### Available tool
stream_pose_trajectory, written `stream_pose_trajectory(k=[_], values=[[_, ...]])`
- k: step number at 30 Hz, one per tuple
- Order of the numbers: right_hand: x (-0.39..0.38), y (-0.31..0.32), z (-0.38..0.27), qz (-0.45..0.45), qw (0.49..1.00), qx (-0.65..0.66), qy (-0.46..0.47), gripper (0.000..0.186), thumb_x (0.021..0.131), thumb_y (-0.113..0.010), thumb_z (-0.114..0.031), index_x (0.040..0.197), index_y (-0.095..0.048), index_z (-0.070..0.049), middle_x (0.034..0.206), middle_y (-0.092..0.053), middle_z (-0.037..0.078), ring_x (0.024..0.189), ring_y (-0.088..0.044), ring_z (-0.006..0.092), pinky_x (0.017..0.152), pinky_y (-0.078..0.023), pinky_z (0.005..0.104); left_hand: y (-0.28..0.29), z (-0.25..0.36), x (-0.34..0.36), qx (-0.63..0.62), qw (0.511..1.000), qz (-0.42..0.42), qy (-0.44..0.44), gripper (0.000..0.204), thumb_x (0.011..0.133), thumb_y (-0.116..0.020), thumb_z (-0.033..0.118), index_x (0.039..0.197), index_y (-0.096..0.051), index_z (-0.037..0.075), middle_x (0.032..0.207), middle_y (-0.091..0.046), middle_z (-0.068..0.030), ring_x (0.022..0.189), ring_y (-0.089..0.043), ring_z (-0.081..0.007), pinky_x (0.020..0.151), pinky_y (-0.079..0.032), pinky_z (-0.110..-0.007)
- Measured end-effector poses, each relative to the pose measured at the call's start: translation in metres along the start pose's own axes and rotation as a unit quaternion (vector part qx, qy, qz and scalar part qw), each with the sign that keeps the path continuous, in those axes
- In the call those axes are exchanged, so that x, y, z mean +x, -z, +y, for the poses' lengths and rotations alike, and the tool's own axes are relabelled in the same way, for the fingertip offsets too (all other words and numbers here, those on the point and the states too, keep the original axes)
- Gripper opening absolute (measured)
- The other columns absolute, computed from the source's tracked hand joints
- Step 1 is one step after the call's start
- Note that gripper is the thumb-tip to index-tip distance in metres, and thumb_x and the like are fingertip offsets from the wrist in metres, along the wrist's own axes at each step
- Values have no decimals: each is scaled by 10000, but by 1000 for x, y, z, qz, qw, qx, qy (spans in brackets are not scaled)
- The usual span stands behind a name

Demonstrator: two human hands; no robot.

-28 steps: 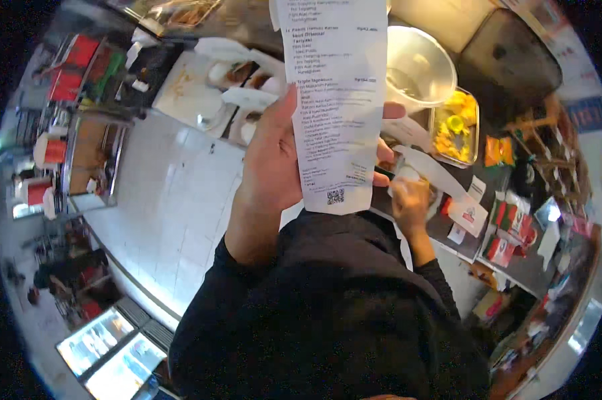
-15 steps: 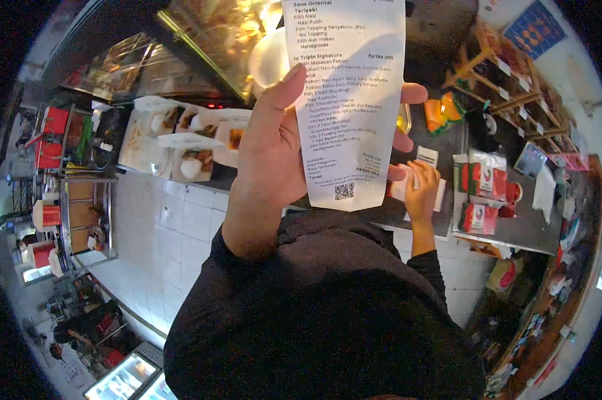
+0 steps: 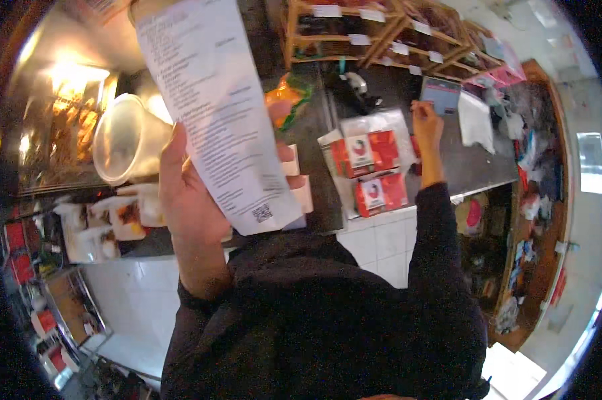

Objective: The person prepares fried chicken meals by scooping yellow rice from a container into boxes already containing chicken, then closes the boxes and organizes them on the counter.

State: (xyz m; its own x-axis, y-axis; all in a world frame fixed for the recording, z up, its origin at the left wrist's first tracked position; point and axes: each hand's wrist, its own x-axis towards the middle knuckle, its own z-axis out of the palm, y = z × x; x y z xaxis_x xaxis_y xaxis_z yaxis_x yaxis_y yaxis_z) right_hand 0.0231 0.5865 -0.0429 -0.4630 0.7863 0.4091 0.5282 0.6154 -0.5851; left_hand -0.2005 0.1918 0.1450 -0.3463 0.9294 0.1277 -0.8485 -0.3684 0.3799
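Observation:
A long white printed receipt (image 3: 214, 113) is in my left hand (image 3: 197, 213), pinched between the thumb in front and the fingers behind. It tilts, with its square code at the lower end. Out over the dark counter (image 3: 319, 193) reaches my right hand (image 3: 427, 123), fingers loosely bent and apart, with nothing visible in them. It is just short of a grey-blue tablet (image 3: 441, 95). Left of that hand lie red and white packs, an upper pack (image 3: 379, 152) and a lower pack (image 3: 389, 192). An orange and green packet (image 3: 293, 100) shows partly behind the receipt.
A translucent tub (image 3: 121, 140) stands left of the receipt, near a lit glass case (image 3: 67, 127). Open white food boxes (image 3: 129, 220) line the counter's left part. A wooden rack (image 3: 381, 33) runs along the back. White paper (image 3: 475, 123) lies right of the tablet.
My view has turned to the right. My right hand has left the white item on the counter and moved right, toward the tablet. The receipt stays in my left hand, now more tilted.

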Motion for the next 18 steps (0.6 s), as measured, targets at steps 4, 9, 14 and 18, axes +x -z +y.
stream_pose_trajectory(k=[4,9,14,18], values=[[113,-5,107,3,986,-168,21,270,918,-535,-290,1009,-675,-78,996,-669,190,902,-633,388,779,-509,463,14,-33,49,-34,996,81,33,714,948,-311,552,1475,-239,76,1434,-359,-260,1048,-589,-397,856,-480,-635],[246,-39,193,-182,898,-400,-13,520,922,-515,-399,1293,-503,-36,1263,-552,238,1100,-573,375,875,-467,485,20,-39,91,-51,990,122,58,695,954,-300,550,1462,-273,77,1415,-388,-255,1034,-593,-406,855,-473,-639],[290,-114,176,-199,892,-406,-22,494,914,-537,-378,1288,-530,-56,1251,-578,190,1050,-603,342,839,-500,448,29,-42,104,0,991,131,34,732,955,-259,581,1481,-205,75,1422,-356,-284,1057,-582,-400,883,-460,-634],[299,-137,178,-186,876,-442,-48,475,908,-556,-362,1284,-551,-73,1242,-598,152,1010,-627,315,810,-527,419,28,-44,102,15,987,161,19,728,953,-271,580,1469,-237,68,1385,-396,-287,1051,-587,-392,860,-481,-619]])
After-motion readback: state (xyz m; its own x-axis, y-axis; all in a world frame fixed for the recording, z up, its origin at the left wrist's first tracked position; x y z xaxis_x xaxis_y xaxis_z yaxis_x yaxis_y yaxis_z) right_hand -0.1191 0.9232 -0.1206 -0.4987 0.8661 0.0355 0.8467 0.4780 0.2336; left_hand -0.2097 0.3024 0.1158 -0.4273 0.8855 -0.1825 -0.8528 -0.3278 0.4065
